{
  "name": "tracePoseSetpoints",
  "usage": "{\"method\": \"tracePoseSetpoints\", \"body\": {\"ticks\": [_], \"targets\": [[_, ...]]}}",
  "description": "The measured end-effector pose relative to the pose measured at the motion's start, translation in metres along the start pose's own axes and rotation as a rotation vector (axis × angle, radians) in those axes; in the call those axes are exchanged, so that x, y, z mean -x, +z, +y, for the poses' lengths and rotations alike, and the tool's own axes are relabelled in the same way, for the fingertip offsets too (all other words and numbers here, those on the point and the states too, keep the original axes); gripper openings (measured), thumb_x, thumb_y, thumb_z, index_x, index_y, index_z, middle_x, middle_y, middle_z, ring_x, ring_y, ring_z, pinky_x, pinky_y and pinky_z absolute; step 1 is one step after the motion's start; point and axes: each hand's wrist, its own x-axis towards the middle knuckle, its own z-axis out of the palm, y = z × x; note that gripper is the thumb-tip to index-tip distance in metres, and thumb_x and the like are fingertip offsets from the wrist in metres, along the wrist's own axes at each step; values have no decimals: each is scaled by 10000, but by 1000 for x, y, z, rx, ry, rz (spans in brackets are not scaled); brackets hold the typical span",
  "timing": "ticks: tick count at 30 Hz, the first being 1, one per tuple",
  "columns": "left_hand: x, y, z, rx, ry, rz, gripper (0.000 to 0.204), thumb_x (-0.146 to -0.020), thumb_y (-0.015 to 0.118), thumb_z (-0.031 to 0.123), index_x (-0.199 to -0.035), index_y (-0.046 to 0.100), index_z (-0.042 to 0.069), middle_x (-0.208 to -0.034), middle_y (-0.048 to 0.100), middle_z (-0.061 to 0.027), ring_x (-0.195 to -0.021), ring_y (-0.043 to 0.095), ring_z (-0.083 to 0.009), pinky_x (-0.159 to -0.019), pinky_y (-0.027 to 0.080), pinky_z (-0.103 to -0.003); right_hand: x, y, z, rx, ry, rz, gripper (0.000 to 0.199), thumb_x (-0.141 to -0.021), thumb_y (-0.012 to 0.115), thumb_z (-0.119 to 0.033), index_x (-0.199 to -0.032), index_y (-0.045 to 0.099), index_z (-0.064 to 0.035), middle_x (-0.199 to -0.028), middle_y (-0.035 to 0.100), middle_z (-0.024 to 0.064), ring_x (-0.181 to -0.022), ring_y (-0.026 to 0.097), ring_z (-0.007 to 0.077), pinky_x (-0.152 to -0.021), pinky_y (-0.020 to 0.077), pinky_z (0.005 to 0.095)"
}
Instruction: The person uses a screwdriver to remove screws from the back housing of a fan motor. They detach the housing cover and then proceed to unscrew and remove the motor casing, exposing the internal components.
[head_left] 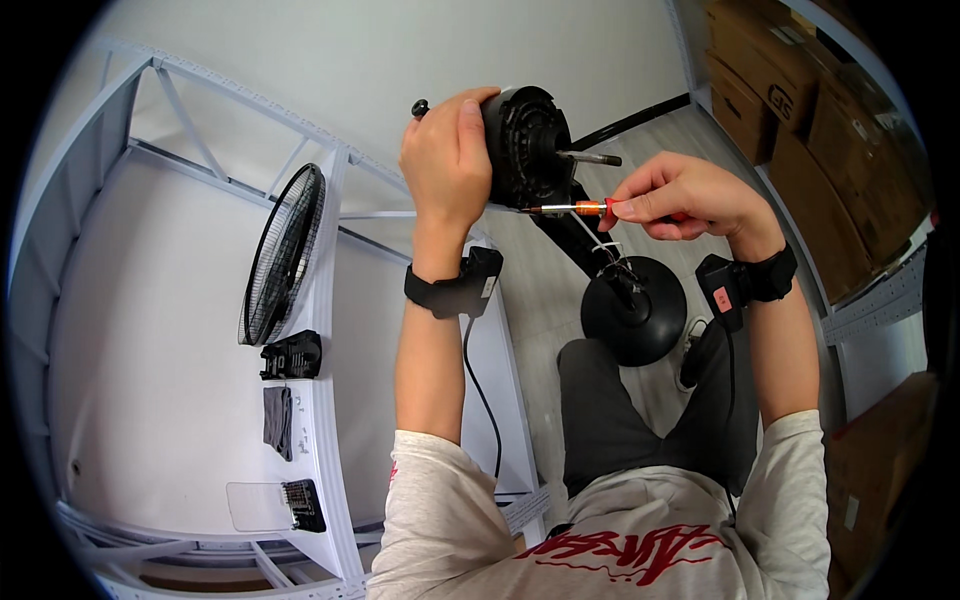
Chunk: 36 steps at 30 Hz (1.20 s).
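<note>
The black motor head of a standing fan (522,150) is raised in front of me, its metal shaft (598,158) pointing right. My left hand (450,150) is closed around the back of its housing, near a small black knob (420,107). Between the fingers of my right hand (690,198) is a screwdriver (590,208) with a red and orange handle. Its tip points left and meets the lower edge of the motor head; whether it sits in a screw is too small to tell. Below, the fan's black pole (578,235) runs down to a round base (635,325) on the floor.
On the white shelf to the left are a round fan grille (283,255), a black plastic part (291,356), a folded grey cloth (277,422) and a screwdriver bit case (303,505). Cardboard boxes (820,190) are stacked at the right. Thin wires (622,265) hang by the pole.
</note>
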Motion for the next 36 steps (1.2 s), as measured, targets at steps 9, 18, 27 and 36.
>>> {"method": "tracePoseSetpoints", "body": {"ticks": [9,18,27,36], "targets": [[0,0,0,12,39,5,364,-990,400,183,-995,744,63,-976,747,-87,-877,667,-277,-839,435,-379,-7,-10,-4,14,16,-73,297,-960,678,-267,-1012,740,19,-509,473,-38,-371,265,10,-362,159,213],[0,-2,-2,34,64,-5,365,-986,396,183,-997,738,59,-988,745,-94,-898,665,-283,-849,430,-380,-15,-18,-9,40,37,-123,285,-960,674,-259,-1020,742,12,-509,467,-48,-365,267,9,-366,163,213],[-1,1,0,29,15,15,364,-984,395,179,-1001,738,58,-977,743,-94,-878,659,-283,-847,430,-376,-7,-11,-2,25,4,-45,278,-972,667,-255,-1078,733,-6,-566,494,-52,-422,336,0,-382,196,202],[-4,13,12,-67,-26,53,360,-982,411,179,-964,748,54,-918,745,-105,-857,672,-298,-833,447,-389,20,133,53,248,-353,787,250,-1011,599,-228,-1111,643,-4,-684,569,177,-523,533,273,-529,438,341]]}}
